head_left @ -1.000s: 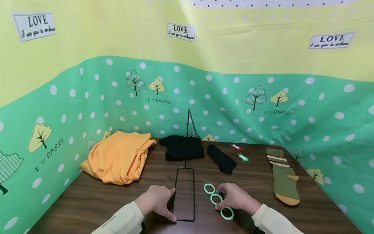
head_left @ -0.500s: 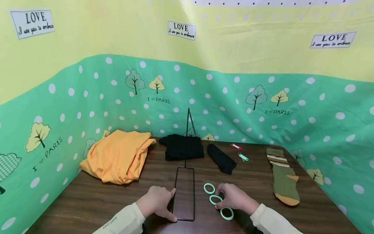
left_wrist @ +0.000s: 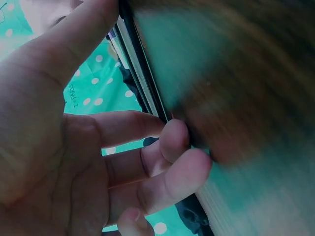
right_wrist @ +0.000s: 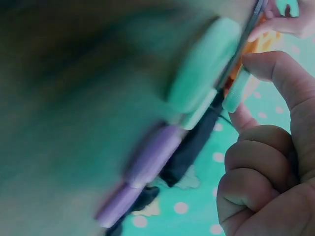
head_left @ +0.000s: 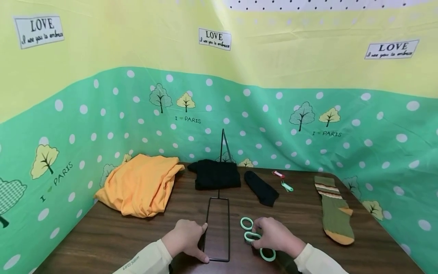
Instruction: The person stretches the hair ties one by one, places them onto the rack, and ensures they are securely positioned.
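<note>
My left hand (head_left: 184, 238) rests at the left side of a black wire stand (head_left: 229, 232), its thumb at the near corner and its index fingertip on the long bar. In the left wrist view its fingers (left_wrist: 184, 177) lie loosely bent against the base. On the right, my right hand (head_left: 275, 236) pinches a mint-green ring (head_left: 252, 233), tilted up between thumb and index finger. Two other mint-green rings (head_left: 268, 260) lie on the table, one farther off and one nearer. A purple ring (right_wrist: 152, 152) shows in the right wrist view; my hand mostly hides it in the head view.
Behind the base lie a folded black cloth (head_left: 217, 177) and a black sock (head_left: 261, 189). An orange cloth (head_left: 142, 186) is heaped at left. Red and green key tags (head_left: 286, 186) lie at the back, and a striped olive sock (head_left: 333, 213) at right.
The middle mint-green ring has tipped up from lying flat as my right hand pinches it. My left hand stays at the stand; the head view has shifted slightly.
</note>
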`<state>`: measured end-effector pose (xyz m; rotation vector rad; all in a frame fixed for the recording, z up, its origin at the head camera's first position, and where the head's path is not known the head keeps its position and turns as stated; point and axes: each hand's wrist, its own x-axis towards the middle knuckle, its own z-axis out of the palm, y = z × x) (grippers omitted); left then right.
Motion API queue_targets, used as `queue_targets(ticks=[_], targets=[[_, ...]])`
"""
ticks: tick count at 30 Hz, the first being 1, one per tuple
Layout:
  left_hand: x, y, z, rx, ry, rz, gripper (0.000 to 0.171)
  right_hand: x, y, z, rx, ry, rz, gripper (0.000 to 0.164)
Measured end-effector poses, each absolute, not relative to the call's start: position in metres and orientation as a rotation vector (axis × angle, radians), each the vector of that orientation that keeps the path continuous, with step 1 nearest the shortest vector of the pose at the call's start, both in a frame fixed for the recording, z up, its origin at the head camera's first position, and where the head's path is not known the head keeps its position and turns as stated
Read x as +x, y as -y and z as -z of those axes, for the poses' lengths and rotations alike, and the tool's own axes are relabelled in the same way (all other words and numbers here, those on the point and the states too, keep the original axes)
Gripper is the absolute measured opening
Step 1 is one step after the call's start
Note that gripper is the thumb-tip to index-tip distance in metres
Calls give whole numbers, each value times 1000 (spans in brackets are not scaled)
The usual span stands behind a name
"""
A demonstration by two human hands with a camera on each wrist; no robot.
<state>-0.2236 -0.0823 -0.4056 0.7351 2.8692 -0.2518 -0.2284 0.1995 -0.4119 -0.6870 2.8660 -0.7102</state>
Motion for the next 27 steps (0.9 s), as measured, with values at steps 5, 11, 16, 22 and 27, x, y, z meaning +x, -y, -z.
queue_targets(ticks=[5, 11, 16, 22, 27], targets=[[-224, 82, 407, 735, -2888, 265, 95, -220, -190, 388, -715, -2936, 767, 18], [-223, 82, 406, 739, -2907, 281, 95, -197, -173, 345, -884, -3104, 890, 20], [-223, 83, 405, 737, -2914, 286, 95, -183, -161, 314, -1361, -3283, 1040, 30], [-224, 83, 406, 733, -2892, 263, 94, -175, -146, 281, -1788, -3444, 1110, 24], [-224, 82, 407, 723, -2874, 249, 93, -182, -134, 261, -1975, -3612, 1095, 34]])
